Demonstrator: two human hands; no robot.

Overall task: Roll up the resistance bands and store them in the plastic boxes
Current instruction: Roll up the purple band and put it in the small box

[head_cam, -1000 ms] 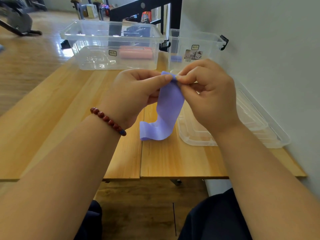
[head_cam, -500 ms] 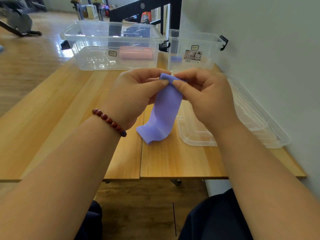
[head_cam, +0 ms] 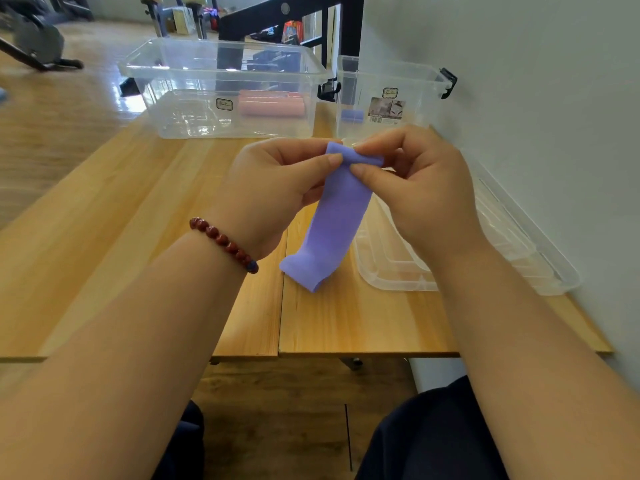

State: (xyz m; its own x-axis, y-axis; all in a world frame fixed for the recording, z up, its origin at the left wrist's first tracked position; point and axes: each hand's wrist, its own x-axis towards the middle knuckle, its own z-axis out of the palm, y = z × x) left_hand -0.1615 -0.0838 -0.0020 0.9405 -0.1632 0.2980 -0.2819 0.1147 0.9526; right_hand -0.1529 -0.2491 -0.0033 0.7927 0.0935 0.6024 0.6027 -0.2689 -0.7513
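Pinching purple band [head_cam: 337,220] top: left hand [head_cam: 277,192], right hand [head_cam: 422,188]; box label [head_cam: 385,109] unreadable.

A: State of the purple band [head_cam: 336,223]?
B: Top edge folded over and held up. It hangs flat, with the bottom end curling on the table [head_cam: 138,237].
A: And the boxes?
B: The big clear box [head_cam: 221,88] is open with a pink roll [head_cam: 272,107] inside. Just right of it, the small clear box [head_cam: 391,95] has a purple roll [head_cam: 352,116] inside.
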